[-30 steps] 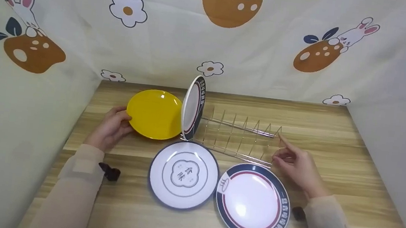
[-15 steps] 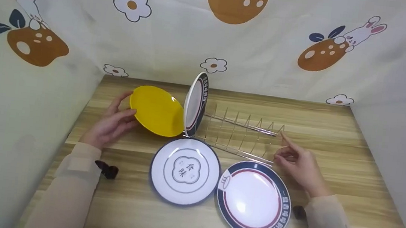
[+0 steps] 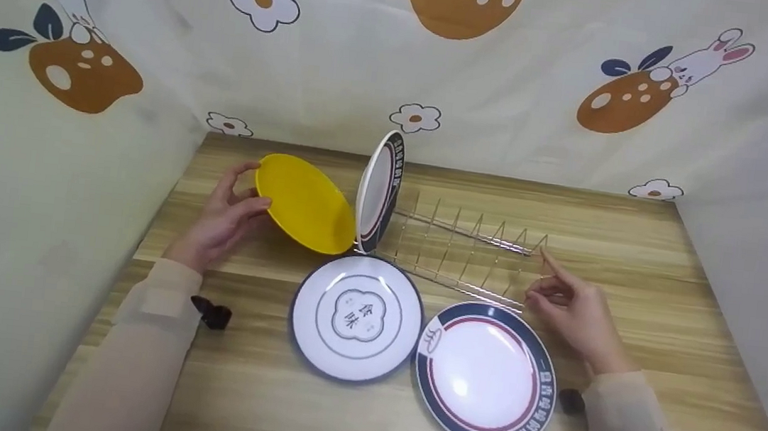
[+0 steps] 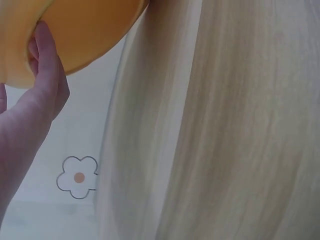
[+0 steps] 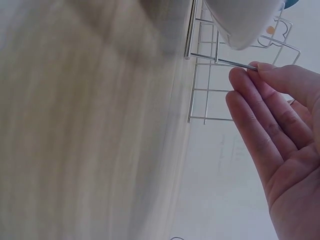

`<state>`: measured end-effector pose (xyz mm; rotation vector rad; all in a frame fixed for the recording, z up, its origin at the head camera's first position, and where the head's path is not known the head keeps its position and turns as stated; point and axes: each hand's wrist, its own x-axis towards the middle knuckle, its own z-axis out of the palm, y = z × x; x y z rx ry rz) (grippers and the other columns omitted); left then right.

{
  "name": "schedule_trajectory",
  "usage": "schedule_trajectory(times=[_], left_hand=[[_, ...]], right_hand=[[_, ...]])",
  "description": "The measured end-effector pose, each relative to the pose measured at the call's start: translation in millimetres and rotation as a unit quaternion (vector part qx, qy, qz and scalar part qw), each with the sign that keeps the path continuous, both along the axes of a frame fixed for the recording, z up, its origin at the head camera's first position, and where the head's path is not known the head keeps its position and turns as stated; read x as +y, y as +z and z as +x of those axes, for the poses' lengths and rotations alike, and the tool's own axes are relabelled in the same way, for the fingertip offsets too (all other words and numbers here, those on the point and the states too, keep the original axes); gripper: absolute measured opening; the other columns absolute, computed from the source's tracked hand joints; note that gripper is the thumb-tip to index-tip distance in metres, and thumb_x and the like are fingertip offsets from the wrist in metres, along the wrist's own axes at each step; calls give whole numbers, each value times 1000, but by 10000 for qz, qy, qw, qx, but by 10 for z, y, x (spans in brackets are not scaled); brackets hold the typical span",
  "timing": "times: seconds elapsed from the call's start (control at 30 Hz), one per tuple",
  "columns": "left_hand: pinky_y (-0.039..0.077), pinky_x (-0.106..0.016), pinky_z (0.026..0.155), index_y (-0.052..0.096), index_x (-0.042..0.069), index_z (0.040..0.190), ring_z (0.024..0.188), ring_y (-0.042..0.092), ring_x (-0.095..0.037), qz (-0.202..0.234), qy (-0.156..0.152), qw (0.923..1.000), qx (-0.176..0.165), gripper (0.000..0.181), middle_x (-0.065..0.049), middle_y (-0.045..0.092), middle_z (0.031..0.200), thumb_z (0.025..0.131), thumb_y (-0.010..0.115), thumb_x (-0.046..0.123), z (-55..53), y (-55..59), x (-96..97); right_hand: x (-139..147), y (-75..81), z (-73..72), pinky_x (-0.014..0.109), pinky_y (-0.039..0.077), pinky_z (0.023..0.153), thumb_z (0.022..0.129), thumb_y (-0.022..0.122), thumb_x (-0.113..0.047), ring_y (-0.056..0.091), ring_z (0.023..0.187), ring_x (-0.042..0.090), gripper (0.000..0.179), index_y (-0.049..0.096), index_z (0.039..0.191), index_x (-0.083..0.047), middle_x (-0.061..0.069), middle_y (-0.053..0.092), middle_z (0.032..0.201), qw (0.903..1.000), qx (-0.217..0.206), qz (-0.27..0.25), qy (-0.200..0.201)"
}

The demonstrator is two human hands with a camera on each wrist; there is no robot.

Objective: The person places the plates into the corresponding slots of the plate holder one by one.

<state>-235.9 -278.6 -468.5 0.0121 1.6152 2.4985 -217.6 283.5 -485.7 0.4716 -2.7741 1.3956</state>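
My left hand (image 3: 220, 221) grips the left edge of a yellow plate (image 3: 307, 204), thumb on its upper face and fingers behind. The plate is tilted, its lower right edge close to a wire dish rack (image 3: 506, 245). In the left wrist view the fingers press the underside of the yellow plate (image 4: 100, 30). A white plate with a dark blue band (image 3: 377, 193) stands upright in the rack's left end. My right hand (image 3: 577, 314) pinches the rack's right end wire; the right wrist view shows thumb and finger on the rack (image 5: 235, 63).
In front of the rack, a white plate with a thin blue rim (image 3: 354, 344) lies flat on the wooden table (image 3: 250, 401). Right of it lies another dark-banded plate (image 3: 481, 376). Patterned cloth (image 3: 329, 60) walls off the back and sides.
The yellow plate has gone from nearly flat to tilted, its left side raised by my left hand. My right hand keeps its hold on the rack. The head view has shifted slightly.
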Motion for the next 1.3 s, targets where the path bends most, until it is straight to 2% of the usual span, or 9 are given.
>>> schedule_trajectory(times=[0.13, 0.37, 0.5, 0.7, 0.83, 0.97, 1.1, 1.3], left_hand=[[54, -34, 92, 31, 27, 141, 101, 65, -24, -218, 237, 9992, 252, 71, -16, 51, 129, 86, 68, 3, 3, 20, 31], [56, -35, 89, 31, 23, 140, 96, 65, -24, -120, 505, 9966, 636, 68, -15, 55, 123, 86, 67, 1, 57, 79, 23], [55, -35, 91, 33, 23, 139, 100, 64, -24, -248, 596, 9937, 914, 68, -15, 54, 125, 85, 67, 0, 94, 184, 4], [53, -34, 91, 30, 19, 139, 107, 61, -26, -463, 594, 9822, 1722, 66, -20, 48, 130, 87, 59, -9, 206, 401, -6], [52, -33, 92, 30, 20, 138, 111, 60, -27, -558, 609, 9778, 1923, 64, -20, 44, 136, 88, 58, -9, 298, 527, 24], [51, -35, 93, 29, 19, 138, 112, 61, -29, -426, 589, 9775, 1980, 64, -20, 43, 139, 89, 56, -11, 380, 603, 71], [51, -36, 94, 29, 17, 137, 111, 61, -29, -66, 550, 9745, 2177, 63, -21, 43, 139, 88, 53, -15, 447, 683, 85], [52, -39, 94, 29, 13, 135, 104, 61, -33, 523, 569, 9596, 2704, 64, -27, 41, 137, 84, 52, -18, 551, 896, 102]], right_hand=[[7, 0, 0, 18, 54, 83, 80, 75, -6, 70, 93, 17, 81, 35, 148, -29, 6, 72, 99, 10000, 36, -67, -4], [9, -27, 1, 18, 55, 82, 80, 75, -4, 70, 91, 16, 80, 37, 148, -25, 6, 73, 96, 9997, 228, 5, 16], [14, -33, 5, 19, 55, 82, 80, 74, -3, 70, 90, 12, 82, 35, 148, -24, 3, 72, 96, 9997, 229, 18, 32], [10, -25, -1, 18, 55, 81, 79, 75, -3, 69, 89, 9, 83, 35, 148, -26, 1, 72, 96, 9995, 302, 52, 52], [5, -27, -10, 18, 55, 81, 80, 75, -3, 70, 89, 12, 84, 34, 148, -31, 2, 72, 95, 9993, 341, 84, 92], [-1, -30, 1, 18, 55, 81, 80, 75, -4, 70, 90, 14, 84, 34, 147, -33, 2, 72, 95, 9995, 285, 83, 89], [-7, -22, -5, 18, 55, 82, 80, 75, -5, 70, 91, 14, 83, 34, 148, -32, 1, 72, 95, 9997, 236, 86, 66], [-1, -8, -19, 19, 55, 82, 80, 74, -5, 70, 90, 16, 78, 39, 146, -28, 4, 73, 93, 9998, 193, -90, -9]])
